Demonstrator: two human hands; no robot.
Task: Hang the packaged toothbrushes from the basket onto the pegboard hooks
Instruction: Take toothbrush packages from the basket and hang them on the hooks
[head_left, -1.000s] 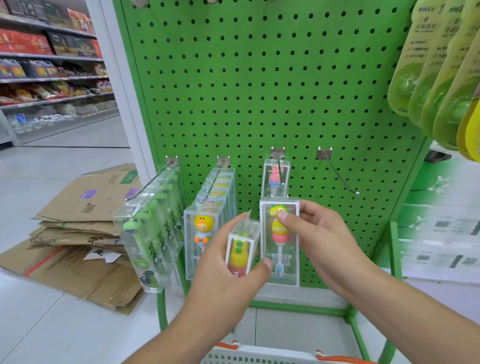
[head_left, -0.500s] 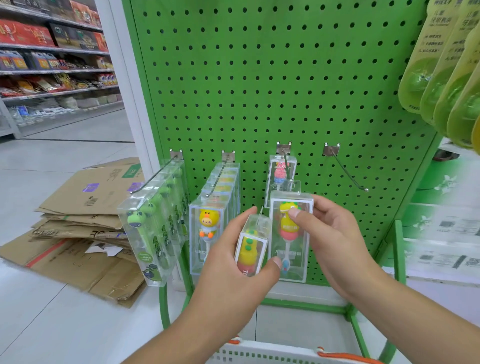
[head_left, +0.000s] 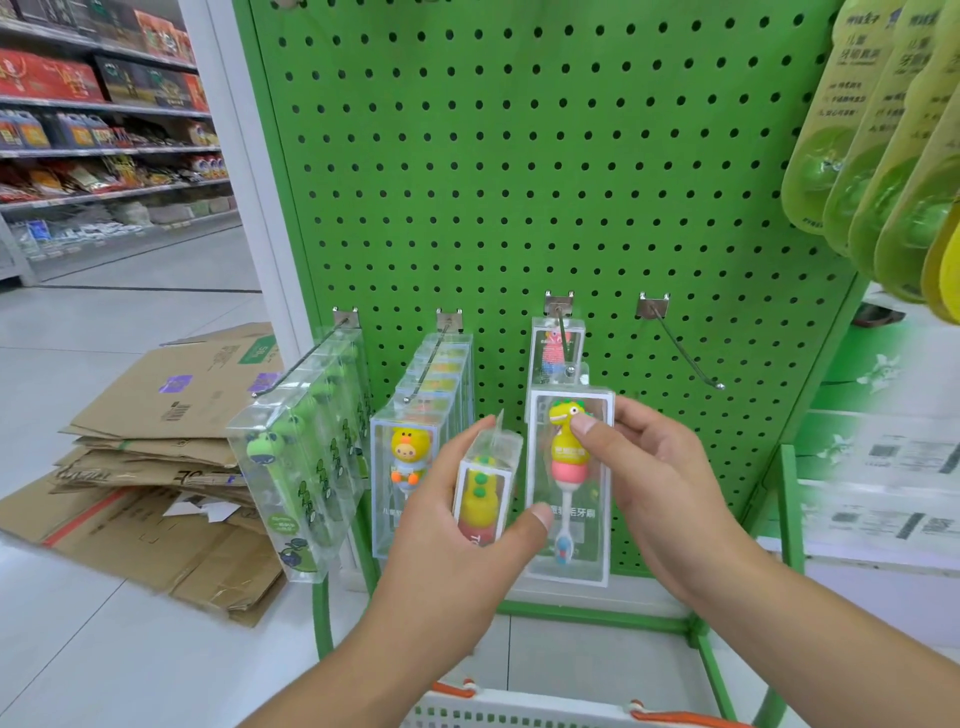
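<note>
Right hand (head_left: 654, 493), fingers pinched on a clear plastic box with a yellow-and-pink dinosaur toothbrush (head_left: 569, 483), holds it at the tip of the third steel peg hook (head_left: 563, 343); hang tab seems just at the hook's ball end. Left hand (head_left: 457, 540), fingers clamped round a second clear box with a yellow toothbrush (head_left: 485, 493), waits beside it. White basket (head_left: 519, 714) below. Judgement: keep box upright, line tab hole with tip, slide back toward the green pegboard (head_left: 519, 182).

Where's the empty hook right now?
In the head view, the empty hook is the rightmost of the four on the green pegboard, right of the hook with the pink toothbrush pack and above the right hand.
</note>
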